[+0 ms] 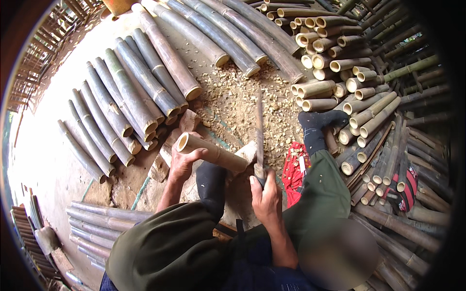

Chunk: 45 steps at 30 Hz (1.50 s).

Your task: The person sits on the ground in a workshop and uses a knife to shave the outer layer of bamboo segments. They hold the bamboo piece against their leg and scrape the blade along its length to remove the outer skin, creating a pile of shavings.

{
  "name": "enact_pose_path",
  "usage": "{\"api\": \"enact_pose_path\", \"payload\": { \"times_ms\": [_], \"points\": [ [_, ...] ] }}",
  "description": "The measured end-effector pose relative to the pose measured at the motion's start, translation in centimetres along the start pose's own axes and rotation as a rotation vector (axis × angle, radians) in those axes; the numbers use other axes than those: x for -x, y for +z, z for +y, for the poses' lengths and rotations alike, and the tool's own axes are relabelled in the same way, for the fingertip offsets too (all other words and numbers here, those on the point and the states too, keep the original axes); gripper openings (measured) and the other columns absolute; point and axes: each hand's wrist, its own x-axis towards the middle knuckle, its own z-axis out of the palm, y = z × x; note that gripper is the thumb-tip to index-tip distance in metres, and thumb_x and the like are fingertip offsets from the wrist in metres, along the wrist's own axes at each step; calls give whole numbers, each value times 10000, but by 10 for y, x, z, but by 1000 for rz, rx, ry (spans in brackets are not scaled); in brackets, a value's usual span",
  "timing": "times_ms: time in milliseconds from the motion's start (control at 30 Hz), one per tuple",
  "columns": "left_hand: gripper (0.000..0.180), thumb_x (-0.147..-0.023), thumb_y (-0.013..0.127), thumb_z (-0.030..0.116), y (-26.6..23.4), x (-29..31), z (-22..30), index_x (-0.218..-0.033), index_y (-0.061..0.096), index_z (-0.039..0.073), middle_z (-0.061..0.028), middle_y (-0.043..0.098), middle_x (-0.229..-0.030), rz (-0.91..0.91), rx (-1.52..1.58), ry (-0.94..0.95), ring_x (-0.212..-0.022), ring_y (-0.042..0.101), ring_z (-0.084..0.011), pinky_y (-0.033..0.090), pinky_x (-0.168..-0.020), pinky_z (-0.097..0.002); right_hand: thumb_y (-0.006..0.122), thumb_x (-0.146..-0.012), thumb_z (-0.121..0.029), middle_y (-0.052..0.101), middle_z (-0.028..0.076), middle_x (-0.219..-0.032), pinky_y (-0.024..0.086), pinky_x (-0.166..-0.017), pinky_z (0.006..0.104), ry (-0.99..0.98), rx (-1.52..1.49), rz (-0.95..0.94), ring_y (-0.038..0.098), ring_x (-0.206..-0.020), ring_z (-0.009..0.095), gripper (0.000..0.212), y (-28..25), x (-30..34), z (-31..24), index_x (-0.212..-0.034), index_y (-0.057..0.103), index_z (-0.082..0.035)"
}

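I had the left hand (187,157) wrapped round the bamboo tube (216,154), at ten o'clock from the right hand (268,196) curled round the long knife (260,128), and thought it best to hold the tube still, fingers off the blade.

The person in front of me wears loose, creased olive-green trousers (162,242). At the trousers' waist end shows a dark navy garment (272,280); past their leg ends, 2 snug, blackish foot coverings (315,137), pale-flecked. Left hand (183,164) and right hand (267,200) are bare.
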Motion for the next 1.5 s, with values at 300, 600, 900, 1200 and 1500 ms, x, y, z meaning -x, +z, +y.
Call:
{"api": "enact_pose_path", "payload": {
  "times_ms": [300, 600, 900, 1200, 1500],
  "points": [
    [538, -765, 940, 106, 25, 6, -12, -1217, 660, 28, -86, 733, -1115, 220, 366, -90, -987, 720, -213, 602, -901, -380, 633, -1070, -355, 712, 296, -910, 533, -703, 599, 150, 291, -170, 690, -854, 537, 355, 14, 6, 54, -1111, 541, -15],
    [423, -782, 969, 127, 39, 6, -14, -1094, 700, 31, -69, 756, -1019, 380, 146, 47, -889, 713, -161, 592, -826, -334, 634, -1070, -353, 705, 326, -907, 534, -714, 625, 234, 381, -172, 705, -854, 527, 366, 47, 13, 85, -1089, 525, -4],
    [401, -790, 947, 112, 40, 0, -17, -1100, 707, 26, -67, 757, -993, 315, 195, 20, -877, 717, -160, 594, -841, -341, 665, -1059, -226, 667, 290, -822, 521, -635, 560, 7, -8, 66, 693, -775, 523, 266, 15, 24, 40, -1097, 514, -11],
    [442, -799, 917, 222, 21, 3, -6, -1114, 694, 8, -78, 738, -1012, 155, 105, -90, -900, 722, -179, 612, -830, -354, 629, -1075, -231, 709, 293, -924, 536, -698, 563, 64, 128, -72, 708, -846, 513, 251, -2, 13, 16, -1156, 569, -1],
    [486, -771, 937, 200, 8, 2, -18, -1146, 689, 15, -77, 723, -1032, 313, 242, -61, -882, 720, -201, 615, -834, -370, 605, -1082, -351, 717, 313, -893, 535, -725, 626, 130, 334, -238, 717, -861, 523, 358, 33, 5, 78, -1136, 521, -7]
  ]
}}
